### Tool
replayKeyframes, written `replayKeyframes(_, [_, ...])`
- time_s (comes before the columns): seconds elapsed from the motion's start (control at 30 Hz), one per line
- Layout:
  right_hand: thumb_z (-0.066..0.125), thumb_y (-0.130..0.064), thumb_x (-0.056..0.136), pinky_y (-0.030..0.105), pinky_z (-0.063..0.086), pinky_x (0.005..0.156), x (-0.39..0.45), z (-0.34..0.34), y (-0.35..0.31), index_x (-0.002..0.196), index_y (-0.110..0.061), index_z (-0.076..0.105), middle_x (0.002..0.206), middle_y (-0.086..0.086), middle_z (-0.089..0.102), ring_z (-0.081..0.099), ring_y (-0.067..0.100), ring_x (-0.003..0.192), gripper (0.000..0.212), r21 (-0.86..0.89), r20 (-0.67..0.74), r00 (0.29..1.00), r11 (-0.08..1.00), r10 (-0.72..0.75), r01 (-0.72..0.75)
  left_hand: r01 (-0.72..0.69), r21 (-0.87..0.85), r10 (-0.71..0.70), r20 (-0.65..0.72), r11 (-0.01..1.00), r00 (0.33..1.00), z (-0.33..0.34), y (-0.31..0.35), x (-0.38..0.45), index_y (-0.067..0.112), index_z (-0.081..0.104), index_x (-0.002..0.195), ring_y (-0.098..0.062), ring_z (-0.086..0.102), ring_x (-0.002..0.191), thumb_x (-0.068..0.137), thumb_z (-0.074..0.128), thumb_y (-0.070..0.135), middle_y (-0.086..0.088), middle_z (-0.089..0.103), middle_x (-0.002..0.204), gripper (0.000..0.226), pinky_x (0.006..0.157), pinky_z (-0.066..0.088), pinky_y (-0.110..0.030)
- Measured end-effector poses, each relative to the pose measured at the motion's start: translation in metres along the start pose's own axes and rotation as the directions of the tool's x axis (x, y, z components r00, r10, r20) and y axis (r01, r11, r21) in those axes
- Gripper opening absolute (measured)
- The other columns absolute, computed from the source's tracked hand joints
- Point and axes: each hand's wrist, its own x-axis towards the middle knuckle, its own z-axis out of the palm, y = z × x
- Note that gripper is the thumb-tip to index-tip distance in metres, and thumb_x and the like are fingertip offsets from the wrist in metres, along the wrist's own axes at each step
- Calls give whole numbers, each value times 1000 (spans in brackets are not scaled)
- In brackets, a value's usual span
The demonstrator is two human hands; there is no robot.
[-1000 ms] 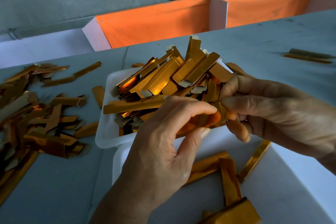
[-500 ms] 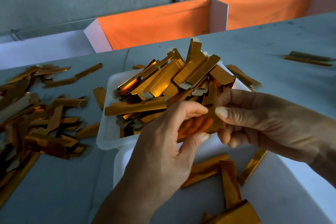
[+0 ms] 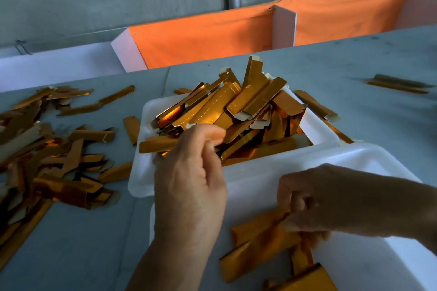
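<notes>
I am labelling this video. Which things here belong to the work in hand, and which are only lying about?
In the job: left hand, right hand, folded gold piece it pinches, heaped gold strips, far tray, near tray.
Lying about: loose pile at left, two strips far right, orange cloth.

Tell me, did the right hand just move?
Yes. The right hand, pinching a gold strip, came down from the full tray into the near tray.
</notes>
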Motion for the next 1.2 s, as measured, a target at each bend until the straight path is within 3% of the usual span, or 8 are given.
replayKeyframes(0.07, [61, -29, 91, 11, 51, 72, -2, 0, -10, 90, -32, 57, 88, -19, 61, 56, -13, 70, 5, -58, -50, 998, 998, -26, 23, 47, -14, -48, -75, 999, 996, -1, -1, 1, 15, 63, 103, 3, 60, 89, 90, 43, 12, 12, 66, 97, 24, 74, 47, -7])
replayKeyframes(0.27, [58, -22, 90, 15, 53, 59, 3, -17, -41, 87, -25, 65, 71, -10, 69, 67, 0, 66, 8, 73, -345, 911, 961, -228, 268, 87, -8, -87, -113, 996, 990, 0, -2, 3, 13, 61, 104, -2, 60, 93, 89, 44, 2, 7, 66, 99, 26, 78, 46, -7])
replayKeyframes(0.4, [57, -29, 93, 2, 43, 61, 29, -29, -49, 92, -32, 67, 79, -17, 66, 60, -1, 73, 11, -242, -495, 812, 947, -309, 213, 74, 15, -73, -52, 997, 996, 2, 2, 2, 15, 63, 101, -5, 62, 91, 86, 48, 2, 9, 67, 97, 25, 81, 50, -20])
replayKeyframes(0.6, [58, -28, 93, 31, 53, 84, 82, -24, -44, 117, -29, 62, 109, -5, 60, 58, 16, 100, 24, -435, -347, 909, 898, -230, 61, 68, -5, -68, 12, 998, 998, 3, 4, 1, 12, 64, 100, -2, 62, 91, 83, 41, 8, 7, 67, 98, 28, 81, 40, 1])
replayKeyframes(0.9, [52, -24, 97, 31, 53, 78, 91, -23, -51, 118, -19, 59, 103, 3, 62, 59, 19, 95, 23, -712, -205, 936, 700, -284, 56, 62, 42, -63, 21, 997, 998, 4, 1, -1, 10, 65, 101, -3, 61, 90, 86, 51, -7, 5, 67, 98, 26, 78, 37, 5])
replayKeyframes(1.0, [53, -21, 96, 31, 54, 79, 84, -23, -47, 106, -20, 62, 98, 2, 61, 60, 18, 89, 13, -573, -309, 878, 809, -366, 136, 84, 33, -84, -21, 996, 996, 4, 0, 0, 10, 63, 105, -6, 60, 94, 85, 52, -7, 3, 66, 102, 29, 80, 37, 4])
replayKeyframes(1.1, [52, -18, 97, 25, 56, 62, 71, -24, -39, 87, -25, 53, 72, -1, 64, 68, 14, 66, 13, -100, -538, 777, 940, -328, 327, 116, 27, -114, -54, 993, 992, 4, -1, 0, 17, 59, 112, -6, 56, 100, 85, 53, -3, 8, 60, 110, 34, 83, 37, 1])
replayKeyframes(1.2, [49, -14, 98, 27, 55, 56, 61, -25, -32, 84, -26, 48, 60, 0, 67, 70, 16, 61, 19, 358, -599, 769, 784, -223, 507, 130, 11, -129, -70, 991, 989, 4, -2, 0, 19, 56, 117, -8, 55, 100, 88, 54, 6, 8, 57, 112, 33, 77, 39, -6])
